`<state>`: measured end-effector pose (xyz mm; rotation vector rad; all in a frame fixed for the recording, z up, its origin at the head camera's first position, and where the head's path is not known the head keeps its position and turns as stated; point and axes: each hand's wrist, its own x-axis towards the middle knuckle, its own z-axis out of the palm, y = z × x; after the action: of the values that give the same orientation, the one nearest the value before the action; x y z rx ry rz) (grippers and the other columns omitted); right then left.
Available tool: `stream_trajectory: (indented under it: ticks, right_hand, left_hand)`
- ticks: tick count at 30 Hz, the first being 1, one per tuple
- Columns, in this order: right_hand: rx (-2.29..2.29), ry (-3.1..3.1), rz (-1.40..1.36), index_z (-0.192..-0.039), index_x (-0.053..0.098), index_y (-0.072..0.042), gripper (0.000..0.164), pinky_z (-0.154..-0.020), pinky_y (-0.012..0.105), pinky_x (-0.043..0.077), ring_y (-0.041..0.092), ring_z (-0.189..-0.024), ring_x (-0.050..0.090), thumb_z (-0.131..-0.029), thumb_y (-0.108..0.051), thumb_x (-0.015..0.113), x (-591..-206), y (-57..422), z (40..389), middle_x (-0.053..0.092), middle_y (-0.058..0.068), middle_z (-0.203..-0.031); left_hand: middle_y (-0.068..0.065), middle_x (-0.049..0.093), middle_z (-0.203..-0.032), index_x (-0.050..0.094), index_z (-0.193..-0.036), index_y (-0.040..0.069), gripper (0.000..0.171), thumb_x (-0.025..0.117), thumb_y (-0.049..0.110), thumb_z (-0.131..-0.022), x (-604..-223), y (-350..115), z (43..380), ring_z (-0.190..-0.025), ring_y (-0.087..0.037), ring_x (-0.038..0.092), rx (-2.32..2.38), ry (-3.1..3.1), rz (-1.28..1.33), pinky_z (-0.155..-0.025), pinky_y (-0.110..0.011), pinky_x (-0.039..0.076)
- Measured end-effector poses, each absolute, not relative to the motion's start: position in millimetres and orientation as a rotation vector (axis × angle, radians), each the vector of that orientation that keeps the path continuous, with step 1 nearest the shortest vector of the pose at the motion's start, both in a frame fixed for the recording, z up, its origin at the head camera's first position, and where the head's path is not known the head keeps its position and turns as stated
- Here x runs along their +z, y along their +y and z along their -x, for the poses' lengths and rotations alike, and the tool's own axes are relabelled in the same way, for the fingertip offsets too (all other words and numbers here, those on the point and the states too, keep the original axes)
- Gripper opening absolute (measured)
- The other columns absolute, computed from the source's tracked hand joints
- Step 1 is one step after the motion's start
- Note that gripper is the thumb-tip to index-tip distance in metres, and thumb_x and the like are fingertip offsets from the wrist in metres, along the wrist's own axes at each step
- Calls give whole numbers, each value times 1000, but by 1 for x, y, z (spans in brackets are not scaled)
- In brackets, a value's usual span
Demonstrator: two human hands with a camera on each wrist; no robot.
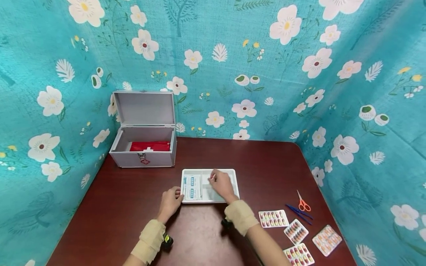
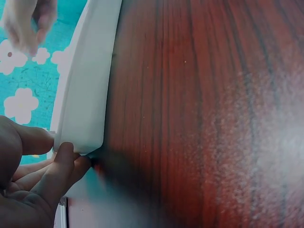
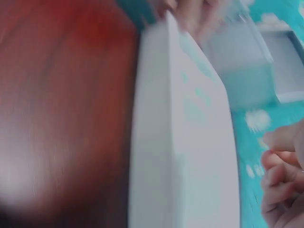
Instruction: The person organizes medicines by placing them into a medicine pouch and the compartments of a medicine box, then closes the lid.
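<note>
A white tray (image 1: pixel 206 195) on the table (image 1: pixel 266 166) was gripped at its left end by the left hand (image 1: pixel 171 201) as the right hand (image 1: pixel 222 183), curled, its contents unclear, was held above, sorting seemingly underway and steady support next called for.

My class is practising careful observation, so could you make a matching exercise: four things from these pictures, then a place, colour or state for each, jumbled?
Things
1. White tray
2. Scissors
3. Red pouch
4. Silver case

Descriptions
A. Inside the silver case
B. Orange handles
C. Lid raised
D. Gripped at its edge by the left hand

Pairs: 1-D, 2-B, 3-A, 4-C
</note>
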<state>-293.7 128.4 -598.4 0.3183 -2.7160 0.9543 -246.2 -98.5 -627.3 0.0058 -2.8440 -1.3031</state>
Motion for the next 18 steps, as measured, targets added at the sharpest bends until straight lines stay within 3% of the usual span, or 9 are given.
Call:
stream_trajectory:
  ticks: [4, 10, 18]
  right_hand:
    - [942, -2740, -282, -81, 66, -11, 10, -56, 24, 46, 8, -60, 57, -79, -6, 75, -588, 195, 294, 66, -1, -68]
    - [866, -2840, -112, -89, 69, -9, 10, -59, 27, 42, 9, -62, 51, -82, -11, 75, -586, 312, 272, 64, 1, -72]
    - [720, -3065, 372, -105, 64, 5, 33, -59, 38, 48, 25, -70, 59, -83, -17, 75, -598, 430, 228, 67, 18, -84]
  left_hand:
    - [-24, 74, -100, 68, -110, -8, 28, 72, 6, -86, -627, -102, 246, -93, -33, 74, -1304, -2830, -14, -80, -42, 62]
    - [-25, 73, -105, 67, -111, -9, 29, 71, 5, -87, -630, -104, 245, -94, -33, 74, -1353, -2832, -31, -81, -41, 63]
    - [-24, 74, -105, 67, -113, -8, 30, 71, 6, -88, -629, -100, 247, -96, -32, 74, -1334, -2857, -21, -83, -41, 62]
